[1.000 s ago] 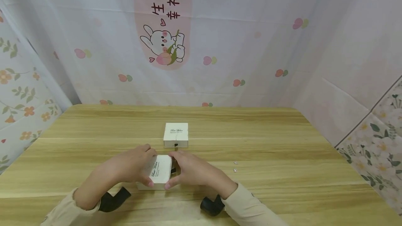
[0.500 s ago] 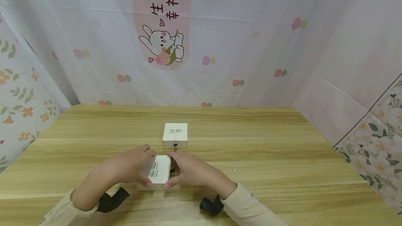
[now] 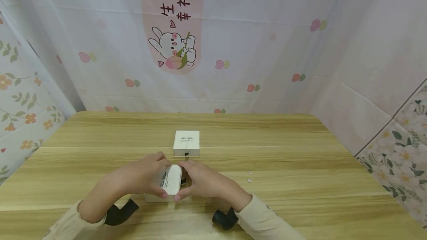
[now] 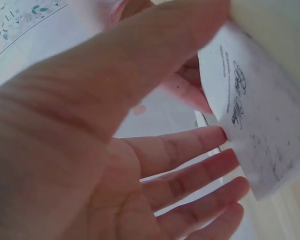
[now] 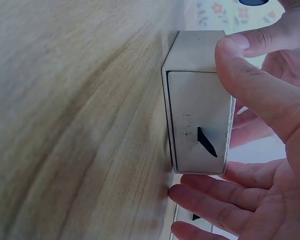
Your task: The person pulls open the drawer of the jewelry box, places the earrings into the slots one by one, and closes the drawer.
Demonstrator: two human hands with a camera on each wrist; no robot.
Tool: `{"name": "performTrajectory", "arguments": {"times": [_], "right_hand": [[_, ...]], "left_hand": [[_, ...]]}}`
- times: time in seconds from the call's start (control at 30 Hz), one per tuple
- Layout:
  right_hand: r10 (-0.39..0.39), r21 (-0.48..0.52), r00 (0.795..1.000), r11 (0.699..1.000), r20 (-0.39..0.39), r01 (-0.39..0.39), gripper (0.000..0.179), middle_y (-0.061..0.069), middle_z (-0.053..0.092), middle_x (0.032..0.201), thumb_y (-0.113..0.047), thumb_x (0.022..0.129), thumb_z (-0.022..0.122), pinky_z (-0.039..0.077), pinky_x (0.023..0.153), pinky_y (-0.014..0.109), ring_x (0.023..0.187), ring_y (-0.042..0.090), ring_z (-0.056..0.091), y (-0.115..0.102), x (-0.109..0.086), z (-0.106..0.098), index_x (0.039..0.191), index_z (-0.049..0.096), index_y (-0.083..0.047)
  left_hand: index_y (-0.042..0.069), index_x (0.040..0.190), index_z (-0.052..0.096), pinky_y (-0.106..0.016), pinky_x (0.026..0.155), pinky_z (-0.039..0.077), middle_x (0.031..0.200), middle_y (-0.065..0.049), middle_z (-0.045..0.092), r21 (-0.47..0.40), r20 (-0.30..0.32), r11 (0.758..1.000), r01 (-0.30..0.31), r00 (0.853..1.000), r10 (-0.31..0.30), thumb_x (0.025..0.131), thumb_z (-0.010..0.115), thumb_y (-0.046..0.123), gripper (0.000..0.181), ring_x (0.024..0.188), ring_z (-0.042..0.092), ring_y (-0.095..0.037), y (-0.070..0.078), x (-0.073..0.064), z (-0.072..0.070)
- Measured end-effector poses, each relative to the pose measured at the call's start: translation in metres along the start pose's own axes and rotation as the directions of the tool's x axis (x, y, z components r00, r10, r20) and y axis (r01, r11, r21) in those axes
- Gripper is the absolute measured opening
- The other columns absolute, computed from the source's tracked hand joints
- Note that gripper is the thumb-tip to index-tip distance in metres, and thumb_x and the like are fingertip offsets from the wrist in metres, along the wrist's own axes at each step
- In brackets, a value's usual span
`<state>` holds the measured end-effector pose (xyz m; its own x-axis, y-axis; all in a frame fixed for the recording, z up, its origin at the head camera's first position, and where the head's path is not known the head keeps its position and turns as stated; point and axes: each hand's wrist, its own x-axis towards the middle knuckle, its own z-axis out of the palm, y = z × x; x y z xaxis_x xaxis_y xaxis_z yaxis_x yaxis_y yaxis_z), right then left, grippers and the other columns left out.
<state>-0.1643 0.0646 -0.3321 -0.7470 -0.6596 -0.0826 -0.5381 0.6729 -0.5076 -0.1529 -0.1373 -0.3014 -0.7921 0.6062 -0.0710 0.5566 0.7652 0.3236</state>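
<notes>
Hands clamped on near box [image 3: 168, 184] at table [image 3: 300, 158] front edge, left hand [image 3: 140, 179] covering its left side, right hand [image 3: 203, 182] thumb over drawer end, black tab [image 5: 206, 142] visible, second box [image 3: 186, 143] behind, print illegible.

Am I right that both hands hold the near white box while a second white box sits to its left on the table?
Not quite: the second white box sits behind the near white box, farther from the hands, as the head view shows. Both hands do hold the near one.
</notes>
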Motion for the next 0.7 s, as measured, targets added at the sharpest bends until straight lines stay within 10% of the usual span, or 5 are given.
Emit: {"name": "performTrajectory", "arguments": {"times": [0.7], "right_hand": [[-0.025, 0.011, 1.000, 1.000, 0.004, 0.025, 0.094, 0.004, 0.046, 0.138, -0.052, 0.071, 0.071, 0.040, 0.103, 0.033, 0.127, 0.016, 0.044, 0.0021, -0.0019, -0.0027, 0.144, 0.030, -0.009]], "left_hand": [[0.003, 0.124, 0.055, -0.025, 0.066, 0.041, 0.099, -0.002, 0.048, -0.007, -0.002, 1.000, -0.008, 1.000, 0.008, 0.065, 0.082, 0.040, 0.075, 0.082, 0.042, -0.013, 0.0017, 0.0021, 0.0015]]}}
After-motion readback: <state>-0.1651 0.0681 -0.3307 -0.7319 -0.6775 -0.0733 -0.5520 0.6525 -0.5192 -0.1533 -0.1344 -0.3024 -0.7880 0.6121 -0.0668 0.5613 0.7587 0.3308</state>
